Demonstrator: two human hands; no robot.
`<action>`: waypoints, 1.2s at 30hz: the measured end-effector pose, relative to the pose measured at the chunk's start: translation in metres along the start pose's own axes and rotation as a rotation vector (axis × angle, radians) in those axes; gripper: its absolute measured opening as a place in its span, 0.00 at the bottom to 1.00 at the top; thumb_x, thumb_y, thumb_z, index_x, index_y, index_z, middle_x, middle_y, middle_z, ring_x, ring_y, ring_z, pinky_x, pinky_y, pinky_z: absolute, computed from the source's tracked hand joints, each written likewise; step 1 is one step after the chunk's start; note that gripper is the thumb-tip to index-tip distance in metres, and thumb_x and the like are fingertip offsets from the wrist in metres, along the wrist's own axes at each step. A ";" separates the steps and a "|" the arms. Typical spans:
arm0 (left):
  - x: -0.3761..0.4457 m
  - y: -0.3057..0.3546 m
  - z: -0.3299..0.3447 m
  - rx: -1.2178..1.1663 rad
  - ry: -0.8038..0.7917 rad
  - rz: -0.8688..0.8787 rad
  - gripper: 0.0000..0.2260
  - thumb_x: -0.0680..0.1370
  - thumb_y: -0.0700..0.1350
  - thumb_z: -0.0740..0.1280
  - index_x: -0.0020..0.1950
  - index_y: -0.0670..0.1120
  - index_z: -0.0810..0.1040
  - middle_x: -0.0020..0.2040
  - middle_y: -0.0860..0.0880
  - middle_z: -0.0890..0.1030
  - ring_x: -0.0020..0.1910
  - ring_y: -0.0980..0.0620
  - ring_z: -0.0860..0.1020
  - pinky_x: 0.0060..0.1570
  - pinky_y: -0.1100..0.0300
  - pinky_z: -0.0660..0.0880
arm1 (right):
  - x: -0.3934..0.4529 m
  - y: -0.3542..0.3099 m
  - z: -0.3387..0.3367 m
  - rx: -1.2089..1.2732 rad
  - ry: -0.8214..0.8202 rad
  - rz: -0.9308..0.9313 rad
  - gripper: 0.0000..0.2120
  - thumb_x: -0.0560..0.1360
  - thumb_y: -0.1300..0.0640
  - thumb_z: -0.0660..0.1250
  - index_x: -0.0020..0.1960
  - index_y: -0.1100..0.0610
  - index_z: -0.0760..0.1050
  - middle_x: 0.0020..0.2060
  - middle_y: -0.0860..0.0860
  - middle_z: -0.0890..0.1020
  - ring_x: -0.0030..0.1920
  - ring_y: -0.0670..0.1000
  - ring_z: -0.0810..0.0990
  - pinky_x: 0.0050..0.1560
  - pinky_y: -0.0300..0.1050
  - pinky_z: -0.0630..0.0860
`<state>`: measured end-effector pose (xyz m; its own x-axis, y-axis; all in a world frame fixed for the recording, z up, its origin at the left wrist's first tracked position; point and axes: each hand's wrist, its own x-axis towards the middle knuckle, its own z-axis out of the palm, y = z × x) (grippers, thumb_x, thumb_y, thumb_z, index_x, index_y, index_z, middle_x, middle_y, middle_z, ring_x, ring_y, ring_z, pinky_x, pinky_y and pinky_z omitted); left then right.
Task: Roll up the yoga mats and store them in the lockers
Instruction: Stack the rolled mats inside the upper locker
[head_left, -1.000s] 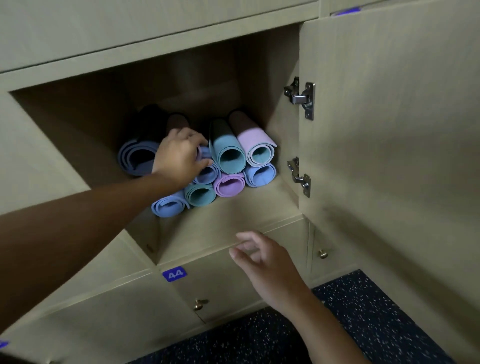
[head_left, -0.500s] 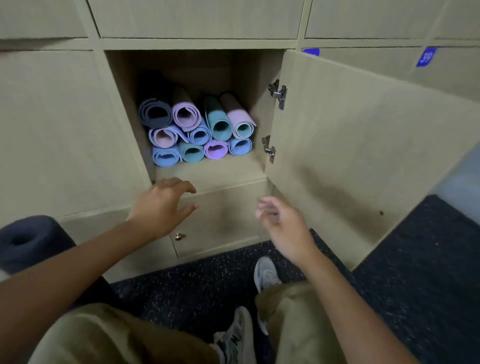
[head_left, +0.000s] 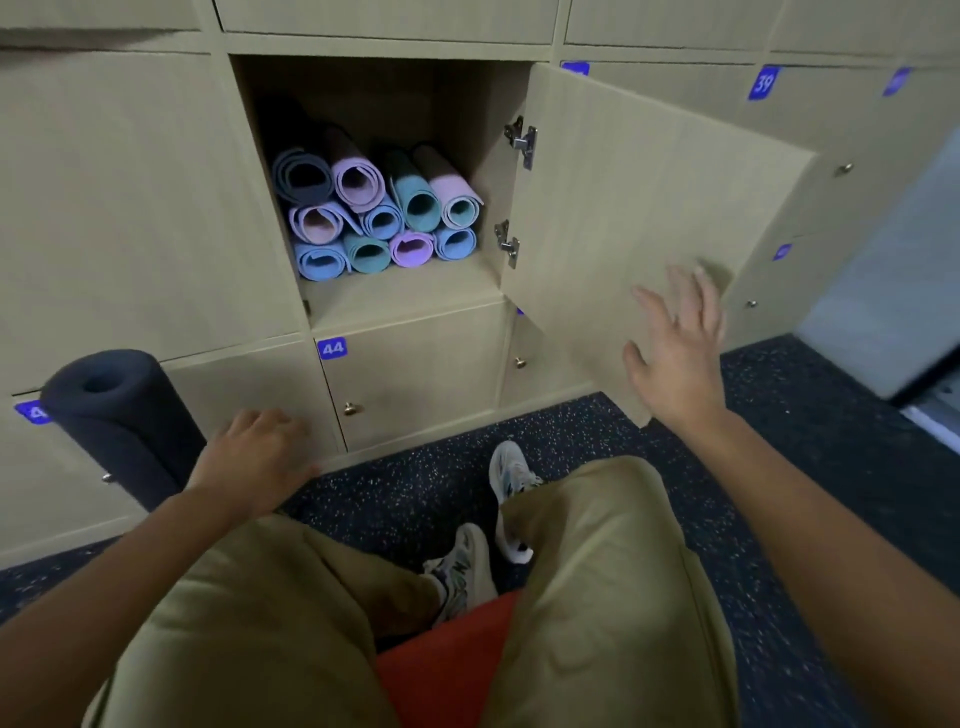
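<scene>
The rolled yoga mats (head_left: 382, 210) lie stacked inside the open locker (head_left: 270, 171); right hand (head_left: 678, 353), fingers spread, reaches its door (head_left: 649, 208); push it flat and steadily; left hand (head_left: 257, 457) hangs relaxed, empty.

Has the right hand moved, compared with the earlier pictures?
Yes. The right hand has gone right, from below the open locker's front edge to the open door, near its free edge.

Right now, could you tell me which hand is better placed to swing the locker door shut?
Probably the right hand: it is open with fingers spread against the open locker door. The left hand sits low by the bottom lockers, well away from it.
</scene>
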<state>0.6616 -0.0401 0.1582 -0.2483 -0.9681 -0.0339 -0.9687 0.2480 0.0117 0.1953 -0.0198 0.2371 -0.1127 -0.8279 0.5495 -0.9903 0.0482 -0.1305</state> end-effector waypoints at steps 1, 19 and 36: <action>-0.005 -0.005 0.006 0.014 -0.028 -0.016 0.26 0.77 0.66 0.65 0.70 0.53 0.76 0.69 0.49 0.75 0.69 0.44 0.71 0.67 0.45 0.71 | -0.001 0.005 -0.002 -0.017 0.018 0.028 0.34 0.75 0.57 0.72 0.78 0.55 0.64 0.81 0.61 0.52 0.81 0.65 0.47 0.77 0.67 0.47; -0.038 -0.005 0.046 0.025 -0.236 -0.121 0.22 0.79 0.70 0.54 0.61 0.60 0.78 0.60 0.54 0.80 0.64 0.50 0.74 0.67 0.49 0.67 | 0.000 -0.028 0.004 0.373 0.109 0.322 0.56 0.71 0.60 0.75 0.83 0.55 0.37 0.80 0.62 0.34 0.80 0.68 0.49 0.74 0.54 0.60; -0.052 -0.020 0.062 -0.282 0.052 -0.203 0.08 0.79 0.59 0.65 0.46 0.57 0.80 0.43 0.57 0.79 0.51 0.52 0.77 0.59 0.51 0.74 | -0.002 -0.250 0.060 0.412 -0.184 -0.279 0.48 0.79 0.55 0.69 0.82 0.61 0.36 0.83 0.55 0.46 0.82 0.56 0.47 0.78 0.45 0.48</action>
<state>0.6942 0.0075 0.0973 -0.0431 -0.9990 -0.0133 -0.9577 0.0375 0.2854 0.4477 -0.0634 0.2190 0.2034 -0.8642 0.4603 -0.8623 -0.3807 -0.3338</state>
